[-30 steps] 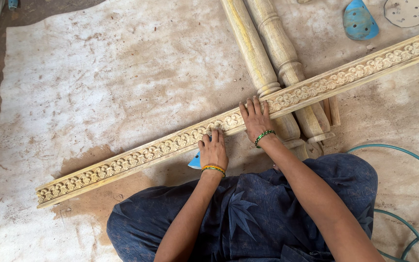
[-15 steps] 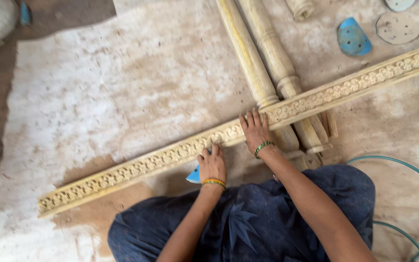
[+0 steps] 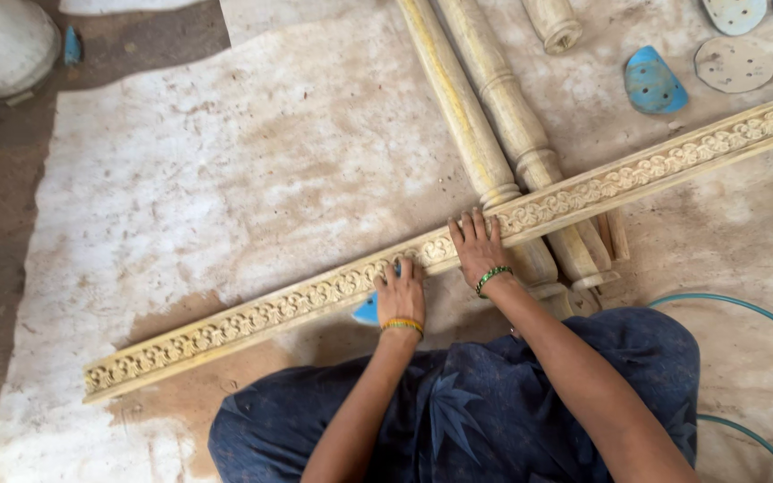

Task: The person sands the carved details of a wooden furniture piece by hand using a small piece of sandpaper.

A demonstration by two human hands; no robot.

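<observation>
A long carved wooden moulding [image 3: 252, 315] lies slantwise across a pale floor sheet, its right part resting over two turned wooden posts [image 3: 485, 134]. My left hand [image 3: 400, 293] presses a blue sanding pad [image 3: 368, 310] against the moulding's near edge, fingers curled over it. My right hand [image 3: 478, 249] lies flat with fingers spread on the carved face, just right of the left hand. Both wrists wear bangles. My lap in dark blue cloth fills the bottom of the view.
Blue and grey sanding discs [image 3: 653, 85] lie at the top right near a short turned piece [image 3: 555, 23]. A green hose [image 3: 744, 309] curves at the right. A pale round object [image 3: 2, 45] sits top left, on bare dirt floor.
My left hand with the blue pad has slid slightly along the moulding; my right hand stays flat on the carving. The view has shifted a little.
</observation>
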